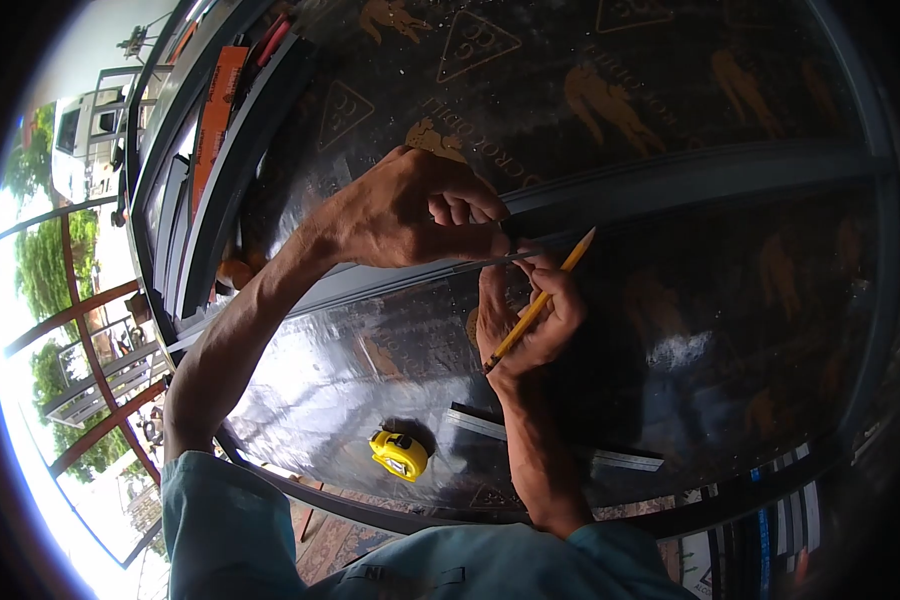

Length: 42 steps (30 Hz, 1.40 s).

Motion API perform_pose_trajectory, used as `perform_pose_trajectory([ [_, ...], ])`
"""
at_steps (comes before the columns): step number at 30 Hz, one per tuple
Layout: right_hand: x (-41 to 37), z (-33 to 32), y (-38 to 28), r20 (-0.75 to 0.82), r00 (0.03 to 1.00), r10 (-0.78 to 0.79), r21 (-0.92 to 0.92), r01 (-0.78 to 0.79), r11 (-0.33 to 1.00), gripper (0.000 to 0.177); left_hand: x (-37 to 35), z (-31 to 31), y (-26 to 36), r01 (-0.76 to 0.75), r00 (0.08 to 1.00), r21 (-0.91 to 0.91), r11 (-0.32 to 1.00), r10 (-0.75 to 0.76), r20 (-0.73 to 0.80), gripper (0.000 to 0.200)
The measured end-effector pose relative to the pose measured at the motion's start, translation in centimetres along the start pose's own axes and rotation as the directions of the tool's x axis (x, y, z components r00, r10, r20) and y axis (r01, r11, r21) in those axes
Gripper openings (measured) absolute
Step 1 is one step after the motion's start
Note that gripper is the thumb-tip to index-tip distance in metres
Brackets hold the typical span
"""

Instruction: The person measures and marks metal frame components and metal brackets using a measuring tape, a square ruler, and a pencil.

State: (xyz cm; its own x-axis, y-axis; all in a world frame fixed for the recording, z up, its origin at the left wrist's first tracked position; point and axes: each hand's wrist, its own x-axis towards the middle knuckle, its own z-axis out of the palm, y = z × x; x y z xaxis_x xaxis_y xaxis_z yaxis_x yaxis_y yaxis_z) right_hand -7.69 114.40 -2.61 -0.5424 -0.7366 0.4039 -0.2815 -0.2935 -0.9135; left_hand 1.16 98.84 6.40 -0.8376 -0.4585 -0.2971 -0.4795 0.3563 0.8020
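Left hand (pixel 420 212), fingers curled, above long grey profile (pixel 690 190) crossing dark printed tabletop (pixel 370 350). Right hand (pixel 535 325) just beside, yellow pencil (pixel 538 305) across fingers, sharpened tip pointing away from body. Thin strip (pixel 490 263) by fingertips of both hands; exact grip unclear. Nearer body: yellow tape measure (pixel 399 456), two short metal pieces (pixel 477 422), one each side of right forearm.

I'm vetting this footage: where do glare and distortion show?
Head view: fisheye distortion curves the frame; daylight burns out the far left; glare whitens the dark board near the yellow tape measure; the pencil in the right hand reads clearly.
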Motion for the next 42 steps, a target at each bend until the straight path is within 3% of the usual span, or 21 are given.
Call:
perform_pose_trajectory([
  [16,-0.16,-0.07,0.10,-0.002,1.000,-0.004,0.011,0.004,1.000,0.051,-0.10,0.12,0.08,0.003,0.999,-0.016,1.000,-0.003,-0.032,0.032],
  [18,-0.15,-0.06,0.01,0.000,1.000,-0.003,0.009,0.003,1.000,0.051,-0.08,-0.17,0.45,0.101,0.994,-0.058,0.993,-0.099,0.039,0.036],
  [24,-0.13,0.17,-0.22,-0.064,0.998,0.017,-0.020,-0.019,1.000,0.043,-0.07,-0.20,0.59,0.182,0.982,-0.090,0.979,-0.176,0.069,0.036],
  [28,-0.26,0.03,0.18,-0.013,1.000,0.010,-0.035,-0.010,0.999,0.051,-0.10,-0.06,-0.07,0.082,0.996,-0.100,0.992,-0.079,0.031,0.037],
  [36,0.26,0.06,0.27,-0.026,1.000,-0.015,0.005,0.015,1.000,0.047,-0.15,-0.18,0.34,0.179,0.983,-0.133,0.975,-0.170,0.076,0.039],
  [42,0.31,0.10,0.22,-0.030,1.000,-0.007,0.008,0.007,1.000,0.047,-0.20,0.00,0.13,0.147,0.989,-0.110,0.983,-0.142,0.046,0.042],
])
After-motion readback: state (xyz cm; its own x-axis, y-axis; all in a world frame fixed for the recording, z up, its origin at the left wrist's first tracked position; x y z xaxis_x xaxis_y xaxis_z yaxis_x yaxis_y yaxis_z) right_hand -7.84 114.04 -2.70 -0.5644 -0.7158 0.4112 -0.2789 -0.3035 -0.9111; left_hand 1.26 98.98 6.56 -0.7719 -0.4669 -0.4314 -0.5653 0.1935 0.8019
